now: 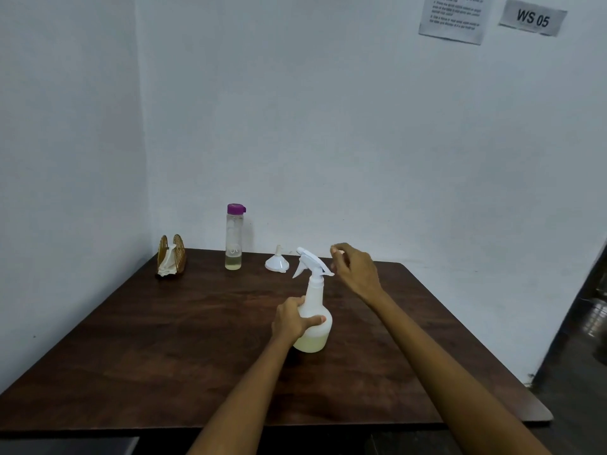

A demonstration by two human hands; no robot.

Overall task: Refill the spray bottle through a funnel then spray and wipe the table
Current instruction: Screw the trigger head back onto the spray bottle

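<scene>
My left hand (290, 318) grips the sprayer (313, 315), head on, part-filled. Right hand (353, 269) hovers beside it, fingers loosely curled, empty. Funnel (277, 262) idle: refill apparently done; spraying, wiping remain.

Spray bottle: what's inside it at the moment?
The spray bottle holds a shallow layer of pale yellowish liquid at the bottom; above it looks empty. The left hand grips the body and covers part of its left side. The trigger head is on.
</scene>
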